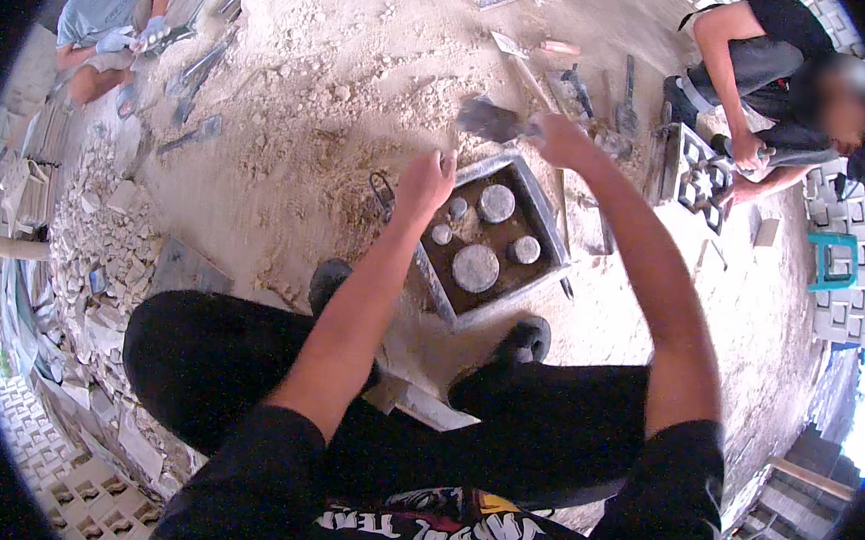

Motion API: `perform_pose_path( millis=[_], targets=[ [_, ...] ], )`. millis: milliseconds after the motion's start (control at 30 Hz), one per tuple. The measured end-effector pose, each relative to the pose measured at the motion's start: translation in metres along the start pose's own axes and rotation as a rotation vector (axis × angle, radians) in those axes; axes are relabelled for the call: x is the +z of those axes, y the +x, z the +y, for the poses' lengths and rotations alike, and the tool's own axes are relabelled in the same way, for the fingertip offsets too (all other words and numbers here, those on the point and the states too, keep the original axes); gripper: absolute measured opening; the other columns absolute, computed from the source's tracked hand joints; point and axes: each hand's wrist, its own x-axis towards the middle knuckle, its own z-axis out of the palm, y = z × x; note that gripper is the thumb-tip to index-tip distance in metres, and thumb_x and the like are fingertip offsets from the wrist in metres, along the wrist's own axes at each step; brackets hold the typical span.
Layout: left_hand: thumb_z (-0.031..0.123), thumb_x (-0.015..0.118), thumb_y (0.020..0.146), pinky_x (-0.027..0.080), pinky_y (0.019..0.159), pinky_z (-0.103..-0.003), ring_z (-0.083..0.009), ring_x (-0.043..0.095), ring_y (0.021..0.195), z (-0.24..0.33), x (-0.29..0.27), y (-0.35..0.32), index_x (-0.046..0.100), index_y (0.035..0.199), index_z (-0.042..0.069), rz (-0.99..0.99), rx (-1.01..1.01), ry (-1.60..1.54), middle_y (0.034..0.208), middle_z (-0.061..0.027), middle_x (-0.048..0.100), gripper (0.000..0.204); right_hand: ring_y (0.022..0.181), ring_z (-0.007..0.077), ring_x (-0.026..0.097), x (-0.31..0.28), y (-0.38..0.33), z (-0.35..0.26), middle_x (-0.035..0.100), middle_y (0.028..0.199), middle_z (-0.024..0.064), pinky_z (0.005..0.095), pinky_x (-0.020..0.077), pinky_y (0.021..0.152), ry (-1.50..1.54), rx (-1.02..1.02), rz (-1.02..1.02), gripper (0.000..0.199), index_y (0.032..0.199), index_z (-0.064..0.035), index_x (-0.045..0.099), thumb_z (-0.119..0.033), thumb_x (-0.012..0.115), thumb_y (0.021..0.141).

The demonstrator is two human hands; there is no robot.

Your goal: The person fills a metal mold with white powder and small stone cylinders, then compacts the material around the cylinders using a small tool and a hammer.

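A square grey metal mould (511, 296) sits on the dusty, pale ground (267, 193) between the person's feet, its floor brown and set with five round grey discs: a big disc (497, 203) by the far edge, another big disc (476, 269) toward the near-left corner, a middling disc (524, 249) by the right edge, and two small discs (442, 234) along the left side. The right hand (562, 142) is wrapped round the handle of a dark, flat-bladed trowel (490, 122), raised beyond the far-right corner. The trowel's long axis runs sideways, its blurred blade pointing left past the far edge, so the mould lies back toward the body from the blade. The left hand (427, 182), fingers curled in, is nearest the mould, at its far-left corner; whether it touches the rim or pinches anything I cannot tell. Just left of that hand is a thin black wire loop (382, 192). Off to the right, a co-worker (746, 157) handles a grey openwork block (698, 178).
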Motion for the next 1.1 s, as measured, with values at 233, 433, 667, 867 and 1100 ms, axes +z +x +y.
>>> perform_pose_path(
  millis=[233,433,667,867,1100],
  targets=[
    [0.031,0.044,0.091,0.046,0.073,-0.047,-0.035,0.061,0.081,0.011,-0.005,0.004,0.059,0.086,0.004,0.108,-0.085,0.136,0.083,-0.0166,0.063,0.031,0.1,0.039,0.058,0.056,0.093,-0.054,0.061,0.103,0.0251,0.045,0.0435,0.089,0.268,-0.061,0.013,0.043,0.106,-0.002,0.061,-0.038,0.062,0.083],
    [0.038,0.042,0.091,0.046,0.079,-0.049,-0.0376,0.061,0.087,0.017,-0.003,0.008,0.062,0.096,0.004,-0.054,-0.281,0.163,0.091,-0.0198,0.064,0.04,0.085,0.0385,0.063,0.082,0.066,0.0,0.064,0.087,0.0229,0.0446,0.0482,0.08,0.19,0.163,0.156,0.025,0.083,-0.0013,0.067,-0.025,0.06,0.078],
    [0.041,0.045,0.089,0.047,0.078,-0.051,-0.0404,0.063,0.085,0.015,-0.003,0.012,0.065,0.095,0.002,-0.112,-0.302,0.149,0.089,-0.0225,0.065,0.044,0.093,0.0382,0.061,0.131,0.01,0.051,0.064,0.09,0.0225,0.0459,0.048,0.081,0.006,0.197,-0.073,0.02,0.09,-0.0012,0.063,-0.012,0.055,0.075],
    [0.041,0.045,0.089,0.048,0.078,-0.05,-0.0397,0.063,0.084,0.016,-0.004,0.009,0.066,0.092,0.001,-0.138,-0.287,0.168,0.09,-0.0228,0.065,0.045,0.096,0.0408,0.059,0.135,-0.007,0.041,0.061,0.097,0.0259,0.0493,0.0475,0.081,0.118,0.329,-0.052,0.021,0.097,0.0004,0.058,-0.001,0.054,0.076],
    [0.041,0.043,0.09,0.049,0.077,-0.047,-0.0395,0.063,0.085,0.021,-0.009,0.008,0.067,0.088,0.001,-0.095,-0.26,0.183,0.089,-0.023,0.065,0.047,0.096,0.0475,0.057,0.042,-0.018,0.024,0.059,0.101,0.0314,0.0499,0.047,0.085,0.337,0.302,0.105,0.055,0.125,0.0044,0.036,-0.023,0.058,0.082]
  ],
)
